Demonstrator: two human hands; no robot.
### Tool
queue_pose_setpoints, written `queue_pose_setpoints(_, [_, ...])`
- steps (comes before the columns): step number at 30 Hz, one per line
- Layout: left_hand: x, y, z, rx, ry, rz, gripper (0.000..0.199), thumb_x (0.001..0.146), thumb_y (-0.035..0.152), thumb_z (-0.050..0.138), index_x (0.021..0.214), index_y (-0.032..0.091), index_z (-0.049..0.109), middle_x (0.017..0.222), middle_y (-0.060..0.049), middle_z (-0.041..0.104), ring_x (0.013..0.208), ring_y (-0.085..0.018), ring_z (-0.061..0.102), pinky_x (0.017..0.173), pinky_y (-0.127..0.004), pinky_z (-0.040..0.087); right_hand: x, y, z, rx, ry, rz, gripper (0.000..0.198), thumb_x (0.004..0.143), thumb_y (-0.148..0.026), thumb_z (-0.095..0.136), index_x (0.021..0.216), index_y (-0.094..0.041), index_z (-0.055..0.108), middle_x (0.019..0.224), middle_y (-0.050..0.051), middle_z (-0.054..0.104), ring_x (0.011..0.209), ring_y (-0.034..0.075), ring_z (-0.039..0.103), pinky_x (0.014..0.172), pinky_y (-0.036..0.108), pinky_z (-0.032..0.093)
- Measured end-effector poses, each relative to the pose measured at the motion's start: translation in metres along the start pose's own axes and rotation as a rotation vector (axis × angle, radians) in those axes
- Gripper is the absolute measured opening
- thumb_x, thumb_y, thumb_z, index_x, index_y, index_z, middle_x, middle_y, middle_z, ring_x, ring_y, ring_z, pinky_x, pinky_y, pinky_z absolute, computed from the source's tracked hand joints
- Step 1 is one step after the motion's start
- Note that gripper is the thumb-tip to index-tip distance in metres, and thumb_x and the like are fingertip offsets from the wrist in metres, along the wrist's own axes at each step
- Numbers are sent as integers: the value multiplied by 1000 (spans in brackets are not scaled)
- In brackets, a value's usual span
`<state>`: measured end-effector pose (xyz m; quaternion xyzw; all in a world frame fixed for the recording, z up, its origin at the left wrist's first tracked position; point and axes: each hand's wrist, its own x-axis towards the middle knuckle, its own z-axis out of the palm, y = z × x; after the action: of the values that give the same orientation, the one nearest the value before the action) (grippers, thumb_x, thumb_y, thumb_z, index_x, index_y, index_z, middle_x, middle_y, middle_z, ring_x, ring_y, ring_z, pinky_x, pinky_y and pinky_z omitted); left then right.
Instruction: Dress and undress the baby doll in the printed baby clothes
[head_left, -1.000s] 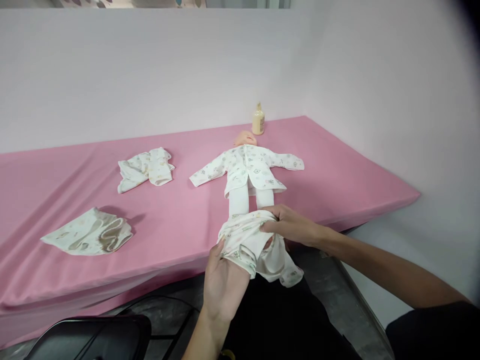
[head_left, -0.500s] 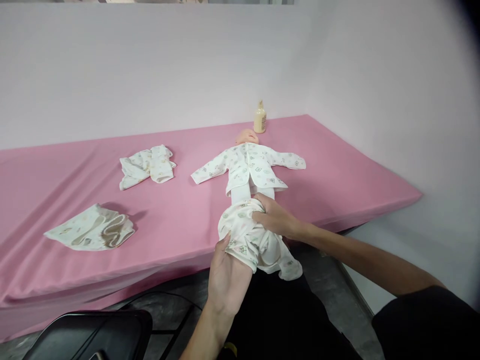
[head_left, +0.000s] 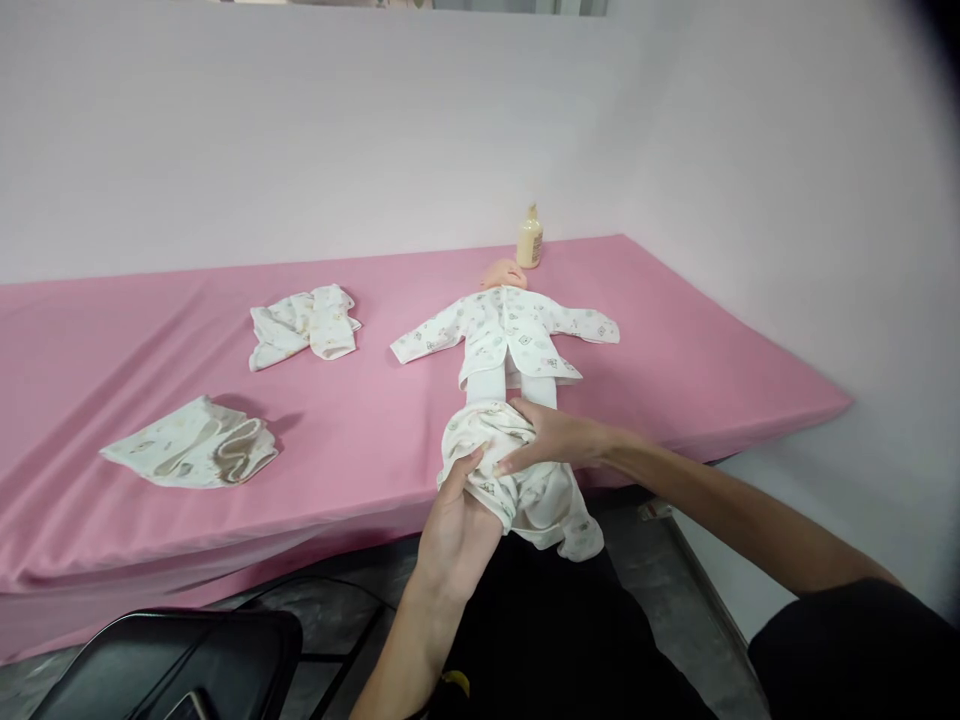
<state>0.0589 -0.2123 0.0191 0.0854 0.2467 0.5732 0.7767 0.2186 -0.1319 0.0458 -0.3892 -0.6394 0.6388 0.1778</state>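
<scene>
A baby doll (head_left: 504, 273) lies on its back on the pink-covered table, dressed in a white printed jacket (head_left: 487, 325) with both sleeves spread out. Below the jacket hem its white legs show, and their lower ends are hidden in bunched baby pants (head_left: 480, 430) with a small print. My left hand (head_left: 457, 525) grips the pants from below, its thumb on top and its fingers inside the cloth. On the right side of the pants, my right hand (head_left: 551, 437) pinches the gathered fabric near the doll's leg. One pant leg hangs past the table edge.
A pump bottle (head_left: 529, 240) stands behind the doll's head. To the left on the pink table cover (head_left: 360, 430) lie a folded printed garment (head_left: 304, 325) and a crumpled printed cloth (head_left: 195, 445). A black chair (head_left: 172, 660) is at the lower left, and walls border the table.
My right thumb has moved down and left over the pants, toward my left thumb. The fabric is bunched more between my hands. The view has shifted slightly; the doll lies as before.
</scene>
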Motion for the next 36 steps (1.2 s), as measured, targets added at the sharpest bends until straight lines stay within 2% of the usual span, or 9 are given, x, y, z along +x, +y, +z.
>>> queue_pose_setpoints(2, [0,2,-1,1,-3,-20,53,94,15,59,146,15,53,133,-12,67,122,-24,66,113,-37,48,2,0,-10,19,-168,31,69,63,-33,91,122,-20,59,114,5,69,106,22,66,88,34,55])
queue_pose_setpoints(5, [-3,3,1,0,-7,-56,54,95,17,58,148,14,50,139,-14,64,125,-25,64,113,-38,48,8,0,-24,-54,-327,88,59,61,-29,92,114,-18,67,108,4,73,97,20,69,84,32,57])
queue_pose_setpoints(12, [-11,9,8,-59,-55,-78,55,99,18,54,153,12,41,147,-17,56,136,-30,55,117,-45,44,16,-5,-41,-123,-387,123,39,64,-32,88,95,-16,73,92,2,76,83,18,71,78,30,56])
queue_pose_setpoints(17, [-16,9,7,-94,-24,-56,53,97,13,55,149,14,47,141,-14,61,134,-26,57,120,-41,42,18,-4,-32,-306,-161,-81,19,77,-29,73,92,-20,68,95,1,73,92,22,67,80,33,52])
queue_pose_setpoints(20, [-23,7,7,-104,28,-8,49,97,12,56,145,14,51,141,-13,61,137,-24,55,123,-38,38,20,-2,-22,-648,159,-229,4,84,-22,57,85,-20,60,92,3,69,86,21,62,74,32,44])
queue_pose_setpoints(24, [-30,1,4,-125,129,33,44,93,9,55,137,15,58,135,-11,64,134,-24,57,126,-42,35,32,1,-15,-1063,523,-195,11,82,-12,48,88,-19,53,92,9,64,78,23,56,66,34,34])
queue_pose_setpoints(28, [-30,-4,-7,-110,219,7,34,88,2,55,117,14,68,123,-11,68,130,-24,60,127,-48,32,42,0,-13,-1136,565,-132,21,82,-8,46,99,-18,54,99,12,65,79,25,58,64,35,32])
queue_pose_setpoints(32, [-31,-3,-22,-60,193,16,19,84,-1,59,81,14,71,114,-8,71,130,-25,59,126,-46,33,33,5,-14,-907,486,-212,20,84,-17,54,104,-19,52,104,8,66,88,24,59,71,34,39])
queue_pose_setpoints(36, [-34,1,-33,26,163,1,13,86,5,65,80,13,73,111,-8,72,127,-25,61,122,-41,41,3,15,-14,-650,472,-268,35,85,-30,65,116,-20,52,121,8,61,108,24,58,88,35,45])
